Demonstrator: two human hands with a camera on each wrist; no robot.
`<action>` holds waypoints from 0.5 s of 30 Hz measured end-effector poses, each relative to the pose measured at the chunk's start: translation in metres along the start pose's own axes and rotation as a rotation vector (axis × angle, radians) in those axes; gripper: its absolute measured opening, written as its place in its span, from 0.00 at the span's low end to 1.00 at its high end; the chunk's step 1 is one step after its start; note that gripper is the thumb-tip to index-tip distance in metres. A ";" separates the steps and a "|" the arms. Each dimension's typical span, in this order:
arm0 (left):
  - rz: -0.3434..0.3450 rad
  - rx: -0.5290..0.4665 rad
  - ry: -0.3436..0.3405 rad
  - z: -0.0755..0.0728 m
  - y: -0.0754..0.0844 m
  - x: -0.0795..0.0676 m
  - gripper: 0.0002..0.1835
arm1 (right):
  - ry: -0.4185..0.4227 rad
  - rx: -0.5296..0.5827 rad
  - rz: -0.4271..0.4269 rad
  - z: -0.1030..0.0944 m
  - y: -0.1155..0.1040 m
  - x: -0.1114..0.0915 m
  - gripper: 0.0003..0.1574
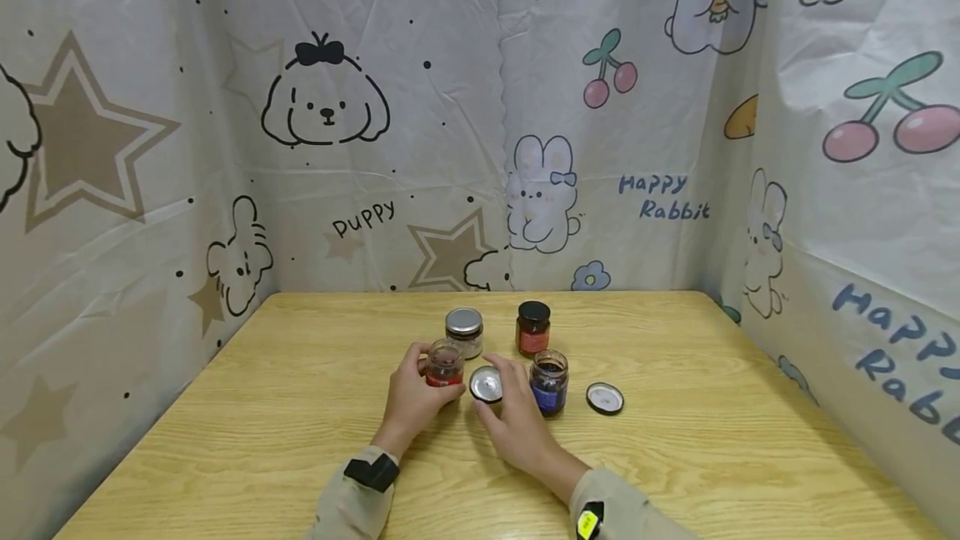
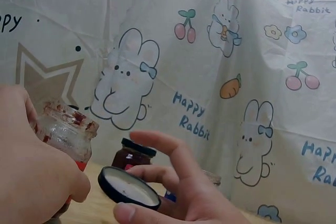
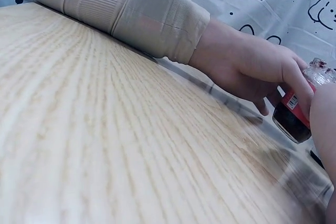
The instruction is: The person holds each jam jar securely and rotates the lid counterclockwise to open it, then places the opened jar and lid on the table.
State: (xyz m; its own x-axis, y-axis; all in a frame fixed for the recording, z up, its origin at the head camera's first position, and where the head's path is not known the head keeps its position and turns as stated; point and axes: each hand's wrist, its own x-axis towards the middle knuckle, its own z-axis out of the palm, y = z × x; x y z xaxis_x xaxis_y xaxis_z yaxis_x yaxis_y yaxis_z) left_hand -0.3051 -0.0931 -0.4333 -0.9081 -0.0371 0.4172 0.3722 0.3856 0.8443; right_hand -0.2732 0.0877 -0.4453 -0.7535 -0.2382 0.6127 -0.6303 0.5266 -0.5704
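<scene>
My left hand (image 1: 416,402) grips an open glass jar (image 1: 445,365) with a red label, its fingers and thumb around the side. Dark red smears mark the jar's bare threaded rim in the left wrist view. Just right of that jar, my right hand (image 1: 519,423) pinches a round lid (image 2: 129,188) by its edge between thumb and fingers. The lid is tilted, its pale inner face showing and its rim dark; it is apart from the jar. Most of the right hand's palm is hidden in the head view.
An open blue-labelled jar (image 1: 549,394) with dark contents stands beside the right hand. Right of it a second lid (image 1: 604,398) lies inner side up. Behind are a silver-lidded jar (image 1: 464,330) and a black-lidded jar (image 1: 533,328). Printed curtains (image 1: 420,107) surround the wooden table (image 1: 300,373).
</scene>
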 end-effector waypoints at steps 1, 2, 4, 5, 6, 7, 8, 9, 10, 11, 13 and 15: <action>-0.006 0.009 0.001 0.000 0.000 0.000 0.34 | -0.007 -0.006 0.014 0.001 0.001 0.001 0.44; -0.012 0.019 0.002 0.000 0.000 0.000 0.34 | -0.015 -0.010 0.025 0.002 0.001 0.002 0.44; -0.023 0.035 0.006 0.000 -0.002 0.000 0.34 | -0.030 -0.019 0.048 0.003 0.001 0.003 0.44; -0.030 0.042 0.008 0.000 -0.002 0.000 0.34 | -0.039 -0.021 0.061 0.004 0.001 0.003 0.44; -0.035 0.046 0.010 0.000 -0.002 0.000 0.34 | -0.050 -0.025 0.074 0.004 0.001 0.004 0.43; -0.039 0.051 0.011 0.000 -0.002 0.000 0.34 | -0.062 -0.030 0.087 0.004 0.002 0.004 0.43; -0.042 0.055 0.012 0.000 -0.002 0.000 0.34 | -0.075 -0.037 0.100 0.004 0.002 0.004 0.43; -0.046 0.060 0.012 0.000 -0.002 0.000 0.34 | -0.090 -0.046 0.112 0.005 0.002 0.004 0.43; -0.051 0.065 0.011 0.000 -0.002 0.000 0.34 | -0.104 -0.053 0.121 0.005 0.003 0.004 0.43; -0.055 0.070 0.010 0.000 -0.002 0.000 0.34 | -0.118 -0.060 0.129 0.005 0.003 0.004 0.43; -0.067 0.084 0.008 0.000 -0.002 0.000 0.35 | -0.141 -0.075 0.137 0.006 0.005 0.004 0.43; -0.080 0.097 0.005 0.000 -0.003 0.001 0.36 | -0.156 -0.081 0.139 0.007 0.006 0.004 0.44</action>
State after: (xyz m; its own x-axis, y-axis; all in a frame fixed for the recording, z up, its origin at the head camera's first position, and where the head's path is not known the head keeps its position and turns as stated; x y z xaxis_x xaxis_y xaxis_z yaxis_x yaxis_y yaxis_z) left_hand -0.3065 -0.0945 -0.4352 -0.9331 -0.0753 0.3517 0.2782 0.4685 0.8385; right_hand -0.2812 0.0840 -0.4501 -0.8558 -0.2789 0.4356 -0.5060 0.6259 -0.5935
